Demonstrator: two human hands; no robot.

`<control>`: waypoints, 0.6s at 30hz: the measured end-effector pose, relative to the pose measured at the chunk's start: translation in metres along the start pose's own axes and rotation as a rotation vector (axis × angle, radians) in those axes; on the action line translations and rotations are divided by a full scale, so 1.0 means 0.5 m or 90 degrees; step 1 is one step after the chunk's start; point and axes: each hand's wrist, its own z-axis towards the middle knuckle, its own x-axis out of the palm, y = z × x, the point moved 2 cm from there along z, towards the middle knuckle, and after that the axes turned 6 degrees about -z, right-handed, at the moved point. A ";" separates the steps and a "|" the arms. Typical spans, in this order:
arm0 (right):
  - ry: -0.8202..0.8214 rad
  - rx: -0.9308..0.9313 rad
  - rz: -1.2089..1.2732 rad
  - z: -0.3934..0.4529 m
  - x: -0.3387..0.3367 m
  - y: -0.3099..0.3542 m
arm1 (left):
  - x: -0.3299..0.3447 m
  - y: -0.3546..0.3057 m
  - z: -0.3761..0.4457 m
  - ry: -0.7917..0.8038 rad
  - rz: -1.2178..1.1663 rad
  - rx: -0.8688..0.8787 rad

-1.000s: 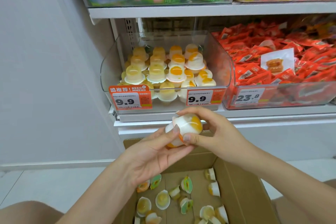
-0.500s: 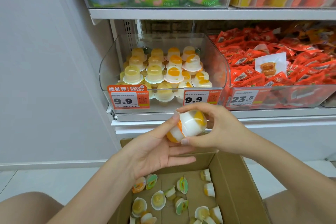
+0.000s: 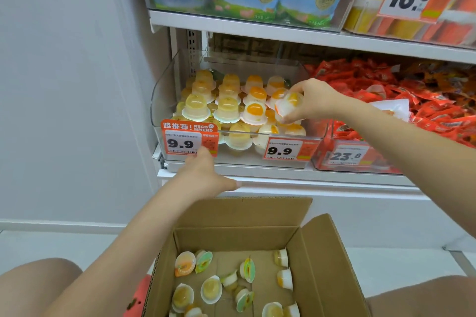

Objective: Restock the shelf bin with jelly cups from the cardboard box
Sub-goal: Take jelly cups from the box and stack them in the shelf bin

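Head view: right hand (image 3: 315,100) has carried the jelly cup (image 3: 288,107) from above the cardboard box (image 3: 324,252) into the shelf bin (image 3: 164,95), fingers clamped round it at the right side. Left hand (image 3: 206,177) has let go; fingers relaxed, empty, below the bin.

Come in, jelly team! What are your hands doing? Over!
Right hand grips white-and-orange jelly cup over clear plastic shelf bin. Left hand open, empty, above brown cardboard box. Nothing in the way.
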 end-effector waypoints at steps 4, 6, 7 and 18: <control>0.038 -0.013 -0.031 0.014 0.020 0.002 | 0.005 0.006 0.007 0.007 0.033 0.009; 0.048 -0.027 -0.044 0.014 0.022 0.003 | 0.008 0.010 0.010 0.012 0.040 0.009; 0.052 -0.029 -0.044 0.015 0.022 0.003 | 0.010 0.010 0.012 0.013 0.045 0.010; 0.117 -0.052 -0.089 0.029 0.051 0.012 | 0.030 0.005 0.019 0.029 0.058 0.034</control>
